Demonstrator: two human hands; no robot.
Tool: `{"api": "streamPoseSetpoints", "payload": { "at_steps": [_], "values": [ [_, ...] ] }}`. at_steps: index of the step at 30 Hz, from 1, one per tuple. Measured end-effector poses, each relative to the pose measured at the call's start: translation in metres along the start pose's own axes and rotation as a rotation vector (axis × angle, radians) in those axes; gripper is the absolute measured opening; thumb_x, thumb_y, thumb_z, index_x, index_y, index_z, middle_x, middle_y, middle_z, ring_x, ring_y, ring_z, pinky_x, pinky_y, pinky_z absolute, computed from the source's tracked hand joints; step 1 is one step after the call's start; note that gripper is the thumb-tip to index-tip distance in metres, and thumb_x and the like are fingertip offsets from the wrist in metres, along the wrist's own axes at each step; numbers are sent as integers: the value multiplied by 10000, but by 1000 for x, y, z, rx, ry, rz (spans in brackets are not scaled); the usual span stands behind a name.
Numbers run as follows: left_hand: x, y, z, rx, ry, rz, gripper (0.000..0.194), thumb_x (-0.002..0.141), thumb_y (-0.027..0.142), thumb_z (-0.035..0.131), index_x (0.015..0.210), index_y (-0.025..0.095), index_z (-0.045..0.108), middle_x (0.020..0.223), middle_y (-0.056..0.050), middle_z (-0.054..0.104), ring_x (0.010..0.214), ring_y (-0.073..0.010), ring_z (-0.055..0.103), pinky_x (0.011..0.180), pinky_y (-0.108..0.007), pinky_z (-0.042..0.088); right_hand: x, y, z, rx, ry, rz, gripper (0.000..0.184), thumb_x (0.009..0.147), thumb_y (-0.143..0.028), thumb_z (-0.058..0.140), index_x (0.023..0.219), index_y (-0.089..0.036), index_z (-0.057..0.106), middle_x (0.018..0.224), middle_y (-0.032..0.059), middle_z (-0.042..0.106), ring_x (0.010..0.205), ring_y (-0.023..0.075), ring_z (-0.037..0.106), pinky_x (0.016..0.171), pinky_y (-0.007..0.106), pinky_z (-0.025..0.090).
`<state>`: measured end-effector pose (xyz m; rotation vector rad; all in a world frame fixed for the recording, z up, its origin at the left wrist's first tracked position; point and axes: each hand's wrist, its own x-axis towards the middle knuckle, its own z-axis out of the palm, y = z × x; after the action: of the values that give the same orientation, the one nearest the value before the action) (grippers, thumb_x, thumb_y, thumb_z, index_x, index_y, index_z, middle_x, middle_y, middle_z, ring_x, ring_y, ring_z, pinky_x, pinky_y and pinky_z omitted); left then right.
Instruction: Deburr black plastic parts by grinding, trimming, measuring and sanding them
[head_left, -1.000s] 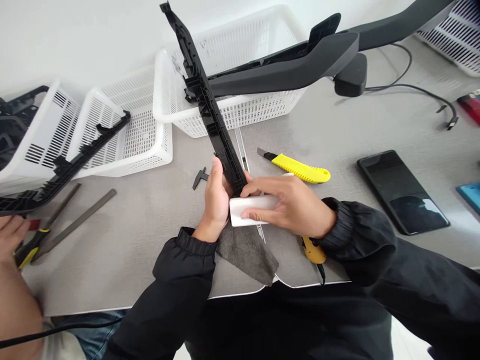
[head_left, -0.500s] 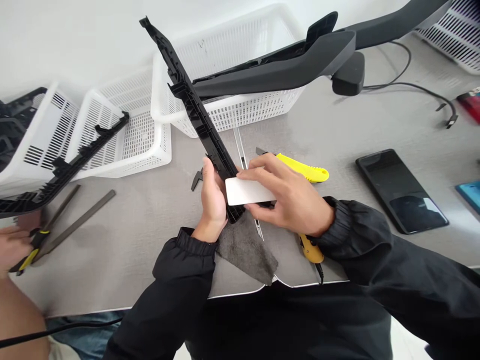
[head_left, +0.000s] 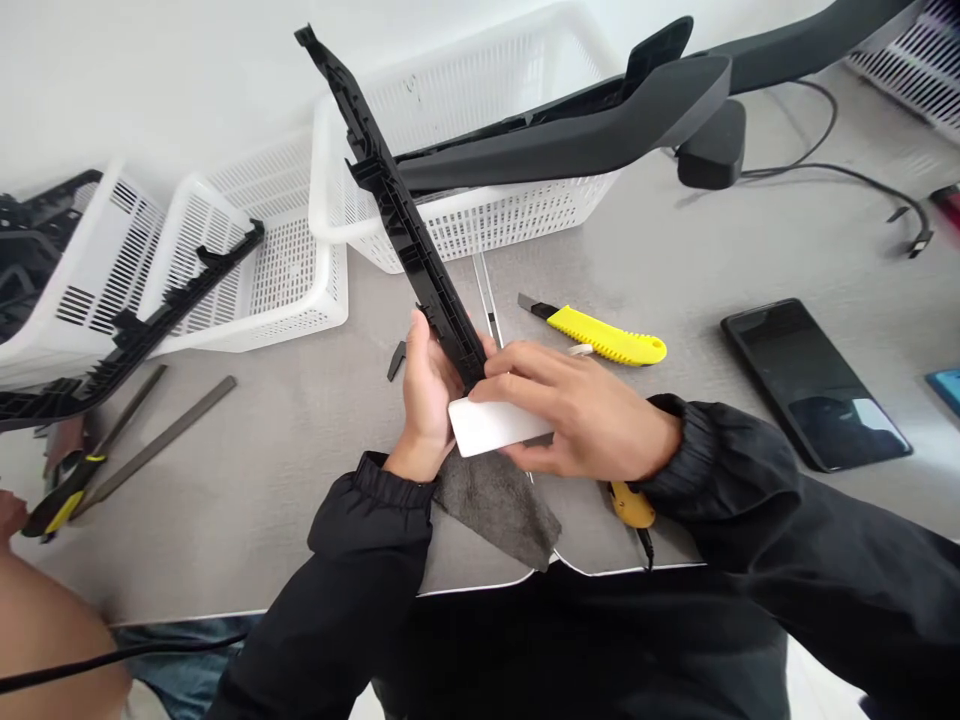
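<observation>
My left hand [head_left: 427,400] is wrapped round the lower part of a long black plastic trim strip [head_left: 405,225], whose clips and ribs face up. The strip tilts, its far end reaching up past a white basket. In my right hand [head_left: 592,410] is a smooth white rectangular block [head_left: 491,425], pinched between fingers and thumb. It lies across the strip's near end and hides it. Below both hands a grey cloth [head_left: 502,510] rests at the table edge. A yellow utility knife [head_left: 611,335] with its blade out lies just beyond my right hand.
White baskets [head_left: 330,225] line the back, with black trim parts [head_left: 562,150] jutting out. At right are a phone [head_left: 817,385] and a cable [head_left: 862,180]. A file [head_left: 161,440] and a yellow-black handled tool [head_left: 71,495] lie left, near another person's arm [head_left: 52,630].
The white block has slid down toward me, over the strip's near end, and tilted a little. The other person's hand at the left has drawn back from the yellow-black handled tool.
</observation>
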<state>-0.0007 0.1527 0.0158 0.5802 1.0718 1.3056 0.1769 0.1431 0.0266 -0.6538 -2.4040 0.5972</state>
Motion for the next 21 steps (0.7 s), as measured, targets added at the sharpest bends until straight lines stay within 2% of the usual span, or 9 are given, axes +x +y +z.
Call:
{"api": "streamPoseSetpoints", "payload": {
  "at_steps": [4,8,10,12,16,21],
  "values": [
    [-2,4,1,-14,-10,-19,597,1070,739,400,963,232,696,763,-56,729,829,-256,784,710,-349,632,0,0,0,-29,22,14,405,879,-186,727,1278,-196,658,1278,142,694,1139,309,702,871,424,600],
    [-4,7,3,-34,-14,-22,571,1064,738,422,986,240,690,719,-34,701,705,-223,748,677,-336,620,0,-2,2,-20,-41,-23,383,880,-199,735,1256,-208,661,1205,110,716,1032,272,719,815,385,587],
    [-4,8,3,-45,-6,5,558,1069,728,424,1003,243,691,709,-21,688,660,-207,729,677,-332,619,0,-3,3,-42,-7,10,407,885,-208,750,1280,-209,654,1240,120,715,1068,283,722,800,376,581],
    [-4,9,3,-48,4,19,561,1068,734,423,1013,243,689,706,-13,679,657,-200,729,690,-328,623,0,-3,4,-60,19,42,435,881,-227,772,1298,-204,648,1277,135,709,1100,298,721,796,377,580],
    [-4,9,5,-41,-2,-3,576,1067,748,404,1038,245,683,694,-7,676,656,-197,732,669,-314,619,-1,-3,4,-32,-38,7,417,881,-250,779,1278,-204,659,1229,114,721,1010,277,730,790,382,584],
    [-4,9,4,-51,2,0,579,1030,783,464,1023,249,687,714,-19,689,709,-219,752,664,-321,607,-1,-3,4,-56,29,113,477,873,-262,801,1319,-200,641,1302,138,705,1031,293,727,786,391,584]
  ]
}}
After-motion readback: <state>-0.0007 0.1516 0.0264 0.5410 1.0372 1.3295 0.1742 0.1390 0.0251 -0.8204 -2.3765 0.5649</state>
